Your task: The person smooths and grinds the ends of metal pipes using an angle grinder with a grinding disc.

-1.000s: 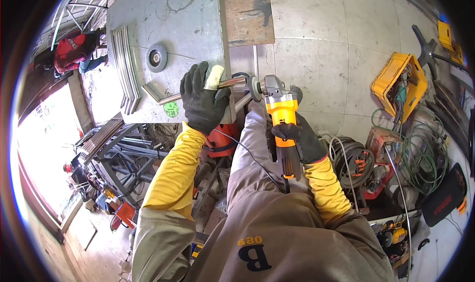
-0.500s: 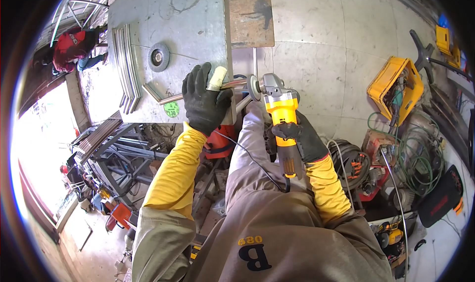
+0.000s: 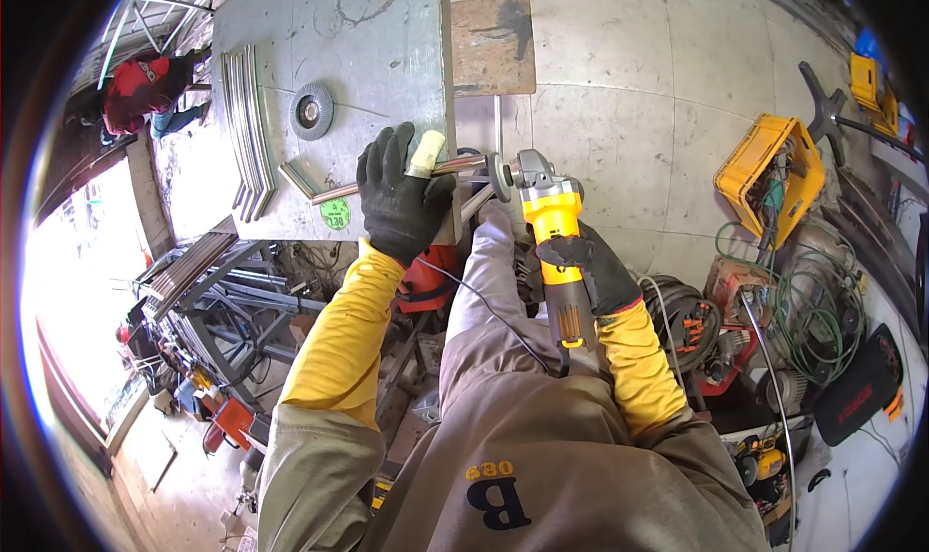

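Note:
My left hand (image 3: pixel 399 196), in a black glove, presses an angled metal strip (image 3: pixel 329 190) down at the near edge of the steel worktable (image 3: pixel 377 49). The strip's end sticks out past the table edge. My right hand (image 3: pixel 592 269), also gloved, grips the body of a yellow angle grinder (image 3: pixel 554 225). The grinder's disc (image 3: pixel 499 177) is against the strip's protruding end. The grinder's black cord runs back across my trouser leg.
A spare flap disc (image 3: pixel 311 112) and a stack of bent metal strips (image 3: pixel 245 126) lie on the table. A yellow crate (image 3: pixel 771 170) of tools, coiled hoses (image 3: pixel 823 305) and a cable reel (image 3: pixel 692 325) crowd the floor at right. A metal rack (image 3: pixel 218 291) stands at left.
The grinder has tilted slightly and its handle end has shifted a little to the right. My left hand holds still on the strip.

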`<state>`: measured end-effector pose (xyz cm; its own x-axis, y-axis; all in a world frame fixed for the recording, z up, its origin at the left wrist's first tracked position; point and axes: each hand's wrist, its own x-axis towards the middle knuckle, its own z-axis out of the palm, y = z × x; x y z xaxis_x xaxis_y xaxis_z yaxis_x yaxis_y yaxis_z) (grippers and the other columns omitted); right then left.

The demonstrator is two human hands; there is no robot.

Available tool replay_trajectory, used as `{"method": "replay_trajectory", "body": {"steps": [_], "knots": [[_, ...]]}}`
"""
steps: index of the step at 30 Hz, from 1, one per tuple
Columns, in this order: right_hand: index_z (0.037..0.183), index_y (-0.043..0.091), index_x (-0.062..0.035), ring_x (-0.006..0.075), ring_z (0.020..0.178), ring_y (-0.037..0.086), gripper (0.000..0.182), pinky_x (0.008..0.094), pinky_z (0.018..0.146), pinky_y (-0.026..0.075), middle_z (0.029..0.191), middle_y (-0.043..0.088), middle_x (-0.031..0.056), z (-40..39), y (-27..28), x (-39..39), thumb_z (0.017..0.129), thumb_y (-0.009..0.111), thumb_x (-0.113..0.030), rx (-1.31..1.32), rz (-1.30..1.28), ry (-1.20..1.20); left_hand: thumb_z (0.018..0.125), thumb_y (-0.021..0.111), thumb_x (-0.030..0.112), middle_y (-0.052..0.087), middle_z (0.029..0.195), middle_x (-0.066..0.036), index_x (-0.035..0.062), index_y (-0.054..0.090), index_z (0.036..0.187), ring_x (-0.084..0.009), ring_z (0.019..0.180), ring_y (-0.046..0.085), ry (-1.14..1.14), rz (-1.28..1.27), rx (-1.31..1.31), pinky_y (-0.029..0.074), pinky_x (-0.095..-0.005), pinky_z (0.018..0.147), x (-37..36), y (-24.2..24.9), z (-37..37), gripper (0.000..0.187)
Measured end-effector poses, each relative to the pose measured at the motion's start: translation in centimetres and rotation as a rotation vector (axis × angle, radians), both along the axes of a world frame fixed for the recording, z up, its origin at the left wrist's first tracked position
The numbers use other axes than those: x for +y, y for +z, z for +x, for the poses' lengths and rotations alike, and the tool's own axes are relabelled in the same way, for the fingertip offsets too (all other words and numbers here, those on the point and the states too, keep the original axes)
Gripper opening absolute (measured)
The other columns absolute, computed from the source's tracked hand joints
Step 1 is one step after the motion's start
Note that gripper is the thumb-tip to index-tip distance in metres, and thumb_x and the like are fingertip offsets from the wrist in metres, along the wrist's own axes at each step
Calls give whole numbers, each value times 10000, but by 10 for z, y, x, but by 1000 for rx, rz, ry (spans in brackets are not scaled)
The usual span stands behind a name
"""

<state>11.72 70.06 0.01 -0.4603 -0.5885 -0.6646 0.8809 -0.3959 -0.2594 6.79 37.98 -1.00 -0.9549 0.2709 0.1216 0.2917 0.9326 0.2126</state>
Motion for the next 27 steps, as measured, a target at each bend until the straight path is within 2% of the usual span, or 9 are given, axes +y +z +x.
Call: {"method": "replay_trajectory", "body": {"steps": [2, 8, 14, 18, 21, 23, 27], "knots": [[1451, 624, -63, 224, 905, 759, 621, 421, 825, 664, 1094, 744, 91, 1, 1, 1, 976, 851, -392, 18, 33, 54, 858, 845, 210, 582, 1566, -226, 146, 635, 1528, -509, 1443, 541, 8, -3, 31, 420, -635, 1209, 4, 4, 0, 706], [1448, 623, -62, 225, 900, 751, 586, 420, 816, 660, 1089, 740, 88, 10, -7, -1, 995, 833, -369, -38, -88, -5, 868, 833, 212, 588, 1561, -224, 144, 647, 1524, -506, 1441, 543, -1, -4, 40, 420, -635, 1211, 4, 5, 0, 685], [1428, 637, -41, 245, 881, 765, 590, 438, 825, 676, 1050, 748, 110, -1, 2, -2, 976, 850, -355, -20, 27, -28, 859, 842, 217, 581, 1574, -215, 161, 643, 1531, -501, 1445, 543, 11, -6, 41, 423, -634, 1214, 4, 3, 1, 703], [1427, 643, -37, 261, 898, 782, 571, 448, 847, 686, 1061, 765, 130, -3, -1, -1, 994, 828, -360, 19, -6, -28, 846, 852, 215, 579, 1576, -213, 169, 640, 1534, -499, 1446, 542, 13, -8, 46, 426, -632, 1214, 4, 3, 1, 721], [1455, 628, -42, 263, 926, 791, 607, 445, 864, 691, 1103, 766, 137, -2, -5, 1, 1000, 825, -392, 50, 17, 18, 838, 857, 210, 581, 1574, -212, 166, 637, 1535, -499, 1448, 540, 13, -6, 49, 427, -632, 1214, 4, 3, 1, 732], [1483, 612, -55, 263, 941, 795, 627, 443, 863, 691, 1131, 758, 136, 2, -15, 1, 1015, 809, -423, -54, -123, -29, 833, 855, 206, 580, 1575, -212, 163, 638, 1534, -498, 1449, 540, 17, -6, 52, 427, -630, 1214, 5, 3, 1, 735], [1508, 596, -65, 260, 945, 790, 643, 442, 857, 687, 1129, 745, 127, 6, -17, 3, 1027, 797, -441, -45, -36, 11, 835, 852, 204, 580, 1573, -212, 159, 640, 1532, -498, 1449, 539, -1, 9, 48, 428, -629, 1214, 4, 5, -2, 730]]}}
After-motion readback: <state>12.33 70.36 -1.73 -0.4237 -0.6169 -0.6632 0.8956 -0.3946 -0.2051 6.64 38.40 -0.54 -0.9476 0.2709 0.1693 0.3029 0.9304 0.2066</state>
